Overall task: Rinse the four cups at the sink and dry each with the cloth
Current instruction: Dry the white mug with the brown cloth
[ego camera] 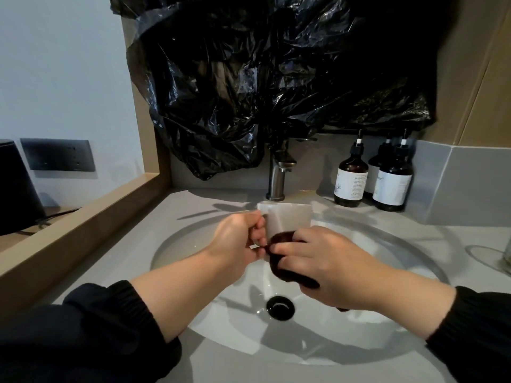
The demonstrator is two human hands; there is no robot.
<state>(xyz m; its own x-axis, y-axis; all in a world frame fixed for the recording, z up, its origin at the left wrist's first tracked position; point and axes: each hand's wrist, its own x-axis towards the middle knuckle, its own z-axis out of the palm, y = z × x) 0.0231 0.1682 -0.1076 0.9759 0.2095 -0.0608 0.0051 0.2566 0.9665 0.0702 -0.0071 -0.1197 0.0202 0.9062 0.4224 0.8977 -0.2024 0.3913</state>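
**White cup held over the sink, dark cloth against it**

Black sleeves (91,327) frame our view at the bottom, pushed back from both forearms above the grey counter (210,369). Just past them lies the sink (237,324), a white oval bowl with a dark drain (279,307) at its middle and a few wet glints around it.

Over the bowl, our right hand (329,269) is clenched round a dark brown cloth (276,261), bunched up so that it bulges out past the fingers. The cloth is pressed against the near end of the cup (287,219). Our left hand (240,239) grips the cup at its left side with curled fingers; the part it holds is hidden under them. The cup is white and hangs in the air above the back half of the sink, clear of the bowl, right in front of the tap (278,175). We cannot tell which way its mouth faces.

Behind it, the metal tap stands on the counter's back edge. To its right, three dark pump bottles (351,178) with pale labels stand close together. At the far right edge, something of clear glass (507,255) sits on the counter, cut off by the frame. A crumpled black plastic bag (249,78) hangs across the wall above the tap. Far left, beyond a wooden ledge (83,217), a dark socket plate (58,154) is fixed to the wall.
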